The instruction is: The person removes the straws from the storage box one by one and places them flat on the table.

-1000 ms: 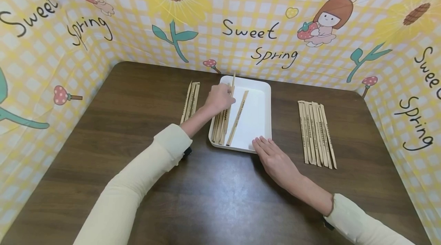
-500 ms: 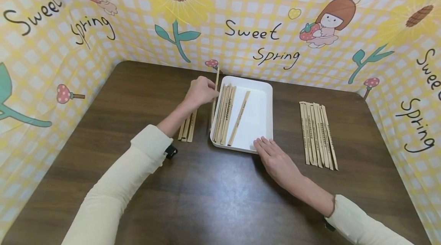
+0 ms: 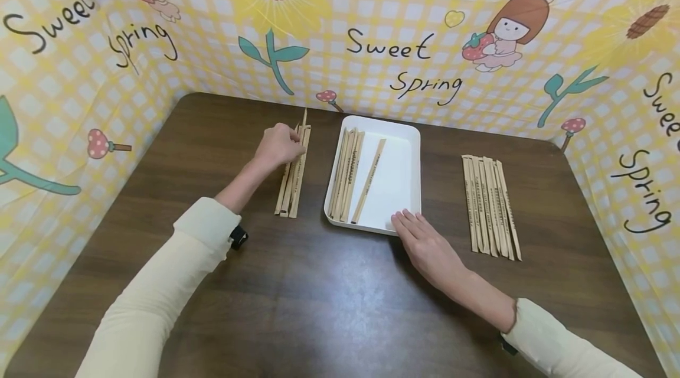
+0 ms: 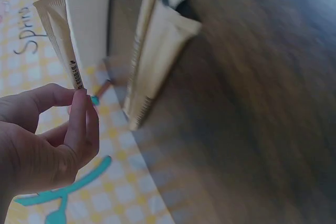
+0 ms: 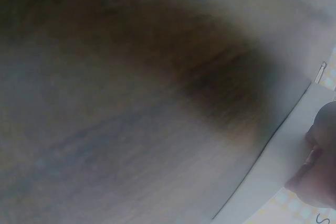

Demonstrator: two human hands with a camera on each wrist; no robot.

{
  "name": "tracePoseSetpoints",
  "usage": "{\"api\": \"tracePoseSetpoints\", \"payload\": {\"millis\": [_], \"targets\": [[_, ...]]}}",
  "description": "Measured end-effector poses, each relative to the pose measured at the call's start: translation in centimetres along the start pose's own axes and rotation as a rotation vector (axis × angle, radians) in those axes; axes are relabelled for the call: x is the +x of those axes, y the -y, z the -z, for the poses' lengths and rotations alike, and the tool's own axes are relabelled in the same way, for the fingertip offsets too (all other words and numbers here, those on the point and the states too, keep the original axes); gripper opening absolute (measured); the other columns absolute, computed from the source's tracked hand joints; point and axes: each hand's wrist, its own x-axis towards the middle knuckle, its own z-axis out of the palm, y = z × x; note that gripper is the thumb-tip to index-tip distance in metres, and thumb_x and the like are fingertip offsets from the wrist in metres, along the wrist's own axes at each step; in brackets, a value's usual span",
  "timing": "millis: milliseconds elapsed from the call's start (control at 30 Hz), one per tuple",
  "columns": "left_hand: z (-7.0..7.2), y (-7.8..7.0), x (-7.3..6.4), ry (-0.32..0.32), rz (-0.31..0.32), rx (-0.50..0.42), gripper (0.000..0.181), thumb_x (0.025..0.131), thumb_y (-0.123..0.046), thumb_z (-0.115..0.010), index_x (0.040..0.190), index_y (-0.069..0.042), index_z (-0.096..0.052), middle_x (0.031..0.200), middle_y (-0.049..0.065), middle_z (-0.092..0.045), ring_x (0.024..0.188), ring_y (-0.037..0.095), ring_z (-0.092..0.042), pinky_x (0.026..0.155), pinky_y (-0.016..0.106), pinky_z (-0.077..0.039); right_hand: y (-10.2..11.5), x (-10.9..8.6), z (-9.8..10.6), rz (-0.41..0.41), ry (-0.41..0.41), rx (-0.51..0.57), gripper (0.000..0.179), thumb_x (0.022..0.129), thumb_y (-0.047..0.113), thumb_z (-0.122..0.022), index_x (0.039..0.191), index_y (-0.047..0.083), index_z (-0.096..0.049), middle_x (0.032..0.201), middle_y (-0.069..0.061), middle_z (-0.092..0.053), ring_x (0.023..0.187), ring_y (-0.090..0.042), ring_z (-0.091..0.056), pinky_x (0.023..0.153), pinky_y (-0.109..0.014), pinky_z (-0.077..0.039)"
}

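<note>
From the lower left of the frame my cream sleeve (image 3: 140, 292) reaches up to my left hand (image 3: 278, 144), left of centre, with thumb and fingertips pinching one thin paper packet (image 3: 305, 115) so that its end points upward. Beneath that hand a small pile of packets (image 3: 289, 198) lies on the brown table (image 3: 319, 307); I cannot tell whether the held packet touches it. In the middle of the frame stands a white tray (image 3: 395, 180), with a row of packets (image 3: 345, 180) along its left side and a single packet (image 3: 369, 180) slanting alone beside them. At the tray's lower right corner my right hand (image 3: 427, 248) rests, fingers straight and close together. Farther right, more packets (image 3: 491, 207) lie side by side.
</note>
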Motion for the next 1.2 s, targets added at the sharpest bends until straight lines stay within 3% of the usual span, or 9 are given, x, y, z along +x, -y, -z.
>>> {"api": "tracePoseSetpoints", "payload": {"millis": [67, 133, 233, 300, 400, 700, 867, 1033, 1200], "targets": [[0.1, 0.8, 0.1, 0.001, 0.016, 0.016, 0.036, 0.084, -0.006, -0.056, 0.053, -0.017, -0.040, 0.049, -0.002, -0.050, 0.044, 0.008, -0.032, 0.045, 0.023, -0.021, 0.0, 0.0, 0.0, 0.000, 0.003, -0.002, 0.048, 0.083, -0.010, -0.067, 0.129, -0.014, -0.057, 0.126, -0.027, -0.062, 0.121, -0.038, -0.059, 0.105, -0.049, -0.042], [0.2, 1.3, 0.1, 0.007, 0.040, 0.037, 0.029, 0.085, -0.008, -0.059, 0.057, -0.012, -0.053, 0.053, 0.001, -0.057, 0.047, 0.010, -0.040, 0.046, 0.024, -0.026, 0.0, 0.0, 0.0, 0.000, 0.003, -0.001, 0.048, 0.082, -0.011, -0.068, 0.129, -0.014, -0.057, 0.126, -0.027, -0.062, 0.120, -0.038, -0.059, 0.105, -0.049, -0.042], [0.4, 2.0, 0.1, 0.013, 0.065, 0.065, 0.013, 0.086, -0.010, -0.062, 0.078, -0.004, -0.071, 0.065, 0.004, -0.066, 0.056, 0.014, -0.052, 0.052, 0.027, -0.038, 0.0, 0.0, 0.0, 0.000, 0.000, 0.003, 0.048, 0.082, -0.011, -0.068, 0.129, -0.014, -0.057, 0.126, -0.027, -0.062, 0.120, -0.038, -0.059, 0.105, -0.049, -0.042], [0.5, 2.4, 0.0, 0.019, 0.084, 0.085, 0.019, 0.087, -0.011, -0.063, 0.097, 0.001, -0.073, 0.074, 0.009, -0.070, 0.066, 0.019, -0.059, 0.060, 0.031, -0.045, -0.1, 0.0, 0.0, 0.000, -0.003, 0.007, 0.048, 0.082, -0.011, -0.067, 0.129, -0.014, -0.057, 0.126, -0.027, -0.062, 0.120, -0.038, -0.059, 0.105, -0.050, -0.042], [0.5, 2.9, -0.1, 0.018, 0.089, 0.106, 0.025, 0.085, -0.009, -0.060, 0.105, 0.002, -0.072, 0.082, 0.012, -0.071, 0.073, 0.023, -0.062, 0.067, 0.034, -0.048, -0.1, 0.0, 0.0, 0.001, -0.005, 0.007, 0.048, 0.082, -0.011, -0.067, 0.129, -0.014, -0.058, 0.126, -0.027, -0.062, 0.120, -0.038, -0.059, 0.105, -0.050, -0.042], [0.1, 3.5, -0.1, 0.042, 0.089, 0.121, 0.014, 0.085, -0.007, -0.057, 0.091, -0.001, -0.069, 0.077, 0.009, -0.066, 0.064, 0.018, -0.055, 0.058, 0.030, -0.043, -0.1, 0.0, -0.2, 0.005, -0.014, 0.005, 0.047, 0.083, -0.011, -0.067, 0.129, -0.014, -0.058, 0.125, -0.027, -0.063, 0.119, -0.038, -0.059, 0.105, -0.050, -0.042], [0.0, 3.7, -0.1, 0.045, 0.079, 0.119, 0.024, 0.084, -0.005, -0.057, 0.102, 0.002, -0.071, 0.080, 0.010, -0.068, 0.067, 0.020, -0.060, 0.063, 0.032, -0.047, -0.1, 0.0, -0.3, 0.004, -0.012, 0.006, 0.047, 0.083, -0.011, -0.066, 0.129, -0.014, -0.058, 0.125, -0.027, -0.063, 0.119, -0.038, -0.059, 0.105, -0.050, -0.042], [0.0, 3.8, -0.1, 0.057, 0.088, 0.112, 0.024, 0.084, -0.005, -0.057, 0.103, 0.002, -0.070, 0.073, 0.008, -0.068, 0.065, 0.018, -0.061, 0.063, 0.032, -0.047, -0.1, -0.2, -0.2, 0.004, -0.001, 0.011, 0.043, 0.087, -0.008, -0.057, 0.130, -0.013, -0.057, 0.126, -0.027, -0.062, 0.121, -0.039, -0.058, 0.106, -0.050, -0.041], [0.1, 3.8, -0.1, 0.063, 0.100, 0.104, 0.031, 0.086, -0.007, -0.059, 0.113, 0.003, -0.068, 0.081, 0.011, -0.071, 0.069, 0.019, -0.065, 0.069, 0.035, -0.052, -0.1, -0.1, -0.1, 0.008, -0.009, 0.007, 0.039, 0.093, -0.003, -0.048, 0.130, -0.013, -0.057, 0.127, -0.027, -0.062, 0.121, -0.038, -0.058, 0.106, -0.050, -0.041]]}}
